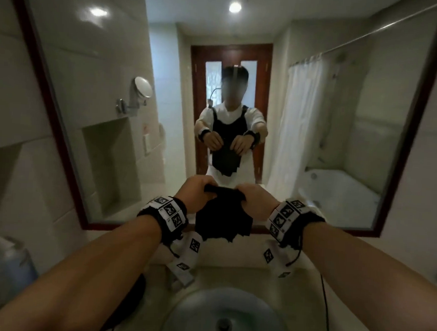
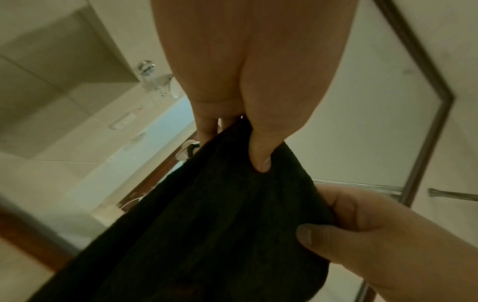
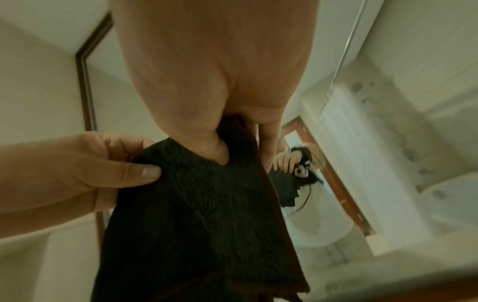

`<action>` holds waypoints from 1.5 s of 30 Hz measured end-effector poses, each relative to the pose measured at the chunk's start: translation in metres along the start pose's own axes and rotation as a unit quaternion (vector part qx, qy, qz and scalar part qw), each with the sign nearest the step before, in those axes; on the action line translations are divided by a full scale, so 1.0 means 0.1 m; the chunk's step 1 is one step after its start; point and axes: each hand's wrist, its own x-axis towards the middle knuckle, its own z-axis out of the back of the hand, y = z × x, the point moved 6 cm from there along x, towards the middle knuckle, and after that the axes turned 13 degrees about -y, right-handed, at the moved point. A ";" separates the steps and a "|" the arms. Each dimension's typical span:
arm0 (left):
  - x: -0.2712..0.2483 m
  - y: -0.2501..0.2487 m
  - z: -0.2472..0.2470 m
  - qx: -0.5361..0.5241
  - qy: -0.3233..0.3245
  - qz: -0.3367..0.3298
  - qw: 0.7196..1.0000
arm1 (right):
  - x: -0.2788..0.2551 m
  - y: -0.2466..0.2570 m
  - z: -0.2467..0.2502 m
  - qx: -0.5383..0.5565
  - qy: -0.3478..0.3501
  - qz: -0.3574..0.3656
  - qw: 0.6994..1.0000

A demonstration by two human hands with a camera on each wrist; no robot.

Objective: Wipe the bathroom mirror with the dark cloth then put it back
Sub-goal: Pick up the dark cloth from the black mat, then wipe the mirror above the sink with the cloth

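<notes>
Both hands hold the cloth [image 1: 223,216] up in front of the mirror [image 1: 343,121], above the sink [image 1: 195,315]. The left hand [image 1: 198,189] pinches one top corner, thumb pressed against the fabric with the fingers [image 2: 207,122] curled behind it. The right hand [image 1: 255,197] pinches the other top corner the same way, its thumb on the near face. The hands sit close together, so the top edge bunches between them and the rest hangs loose, apart from the glass. The mirror's dark red frame [image 1: 60,143] borders a reflection of the person holding the cloth.
</notes>
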 end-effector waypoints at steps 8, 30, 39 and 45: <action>0.78 -0.76 -0.06 -0.065 0.008 -0.018 0.998 | 0.16 -0.51 1.13 -0.137 -0.178 -0.046 0.973; 2.89 -1.02 0.13 -0.036 -0.129 -0.113 0.985 | 1.88 -1.05 2.19 -0.165 -0.291 -0.104 0.937; 3.22 -1.28 -0.19 -0.184 -0.178 0.001 0.967 | 2.02 -1.70 2.51 0.048 -0.396 -0.071 0.914; 3.38 -1.84 -0.52 -0.197 -0.220 -0.002 0.955 | 1.87 -2.26 2.82 0.150 -0.431 -0.002 0.890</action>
